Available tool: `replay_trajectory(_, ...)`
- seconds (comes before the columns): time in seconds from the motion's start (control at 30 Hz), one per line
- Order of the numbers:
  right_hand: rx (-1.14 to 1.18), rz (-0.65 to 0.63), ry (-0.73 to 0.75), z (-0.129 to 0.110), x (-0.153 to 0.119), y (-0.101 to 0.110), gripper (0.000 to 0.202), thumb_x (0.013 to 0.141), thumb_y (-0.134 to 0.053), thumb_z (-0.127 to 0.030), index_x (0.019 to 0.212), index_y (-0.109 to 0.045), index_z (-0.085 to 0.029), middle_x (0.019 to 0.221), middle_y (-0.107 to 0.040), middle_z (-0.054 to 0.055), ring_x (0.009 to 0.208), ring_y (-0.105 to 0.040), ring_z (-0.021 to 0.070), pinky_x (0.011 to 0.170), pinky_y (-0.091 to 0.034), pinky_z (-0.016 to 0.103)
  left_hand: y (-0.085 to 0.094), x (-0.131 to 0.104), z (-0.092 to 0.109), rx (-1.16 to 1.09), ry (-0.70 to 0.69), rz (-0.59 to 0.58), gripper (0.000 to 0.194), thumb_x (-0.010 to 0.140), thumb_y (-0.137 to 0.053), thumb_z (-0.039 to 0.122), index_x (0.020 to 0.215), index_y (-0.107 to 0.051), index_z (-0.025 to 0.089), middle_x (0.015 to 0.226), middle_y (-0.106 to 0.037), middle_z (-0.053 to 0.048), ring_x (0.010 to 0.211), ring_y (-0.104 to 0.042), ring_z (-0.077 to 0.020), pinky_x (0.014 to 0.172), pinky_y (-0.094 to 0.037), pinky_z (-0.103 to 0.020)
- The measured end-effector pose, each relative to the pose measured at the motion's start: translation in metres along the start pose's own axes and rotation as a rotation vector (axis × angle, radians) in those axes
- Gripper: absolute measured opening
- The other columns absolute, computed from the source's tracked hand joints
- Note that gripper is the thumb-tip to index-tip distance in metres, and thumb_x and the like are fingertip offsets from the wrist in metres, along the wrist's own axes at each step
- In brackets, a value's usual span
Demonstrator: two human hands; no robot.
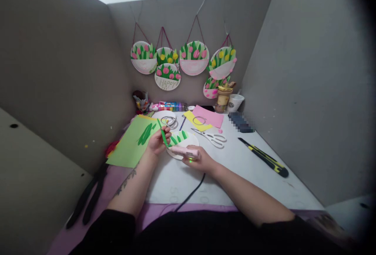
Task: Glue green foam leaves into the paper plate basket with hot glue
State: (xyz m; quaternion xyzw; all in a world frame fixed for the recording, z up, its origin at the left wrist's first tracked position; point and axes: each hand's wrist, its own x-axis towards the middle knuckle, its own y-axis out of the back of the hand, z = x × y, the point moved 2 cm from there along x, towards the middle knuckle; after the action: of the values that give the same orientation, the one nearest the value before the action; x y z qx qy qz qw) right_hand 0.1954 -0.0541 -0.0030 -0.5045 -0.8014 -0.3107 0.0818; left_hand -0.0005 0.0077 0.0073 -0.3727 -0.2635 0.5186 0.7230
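Glue gun crosswise, nozzle leftward

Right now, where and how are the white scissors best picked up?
Probably by the handle loops of the white scissors, coming from the right: they lie flat, loops toward the right and the person, blades pointing left and away. The right hand would first need to release the pink tool.

The white round plate, partly hidden, seems matt paper; left of it, a pale-green rectangular sheet, matt paper; right of it, white-handled scissors of smooth plastic and metal.
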Motion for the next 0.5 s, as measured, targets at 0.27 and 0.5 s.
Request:
replay_trajectory(0.27,0.033,-0.006,-0.067,0.001,-0.001,-0.001,0.011,0.074,-0.066,-0.026,0.073,-0.059,-0.018,0.07,-0.06,0.0,0.065,-0.056,0.0136,0.062,-0.042,0.025,0.001,0.001,-0.001,-0.005,-0.003,0.005,0.013,0.082,-0.06,0.01,0.079,-0.05,0.017,0.076,-0.05,0.001,0.056,-0.043,-0.0066,0.041,-0.031,-0.014)
replay_trajectory(0.5,0.224,0.323,-0.359,0.03,0.001,0.015,0.023,0.071,-0.072,-0.037,0.082,-0.065,-0.018,0.067,-0.065,0.0,0.061,-0.057,0.0149,0.058,-0.046,0.026,0.004,-0.001,0.007,-0.018,-0.03,-0.003,0.016,0.079,-0.064,0.011,0.08,-0.05,0.018,0.077,-0.05,0.001,0.057,-0.044,-0.0066,0.044,-0.035,-0.015)
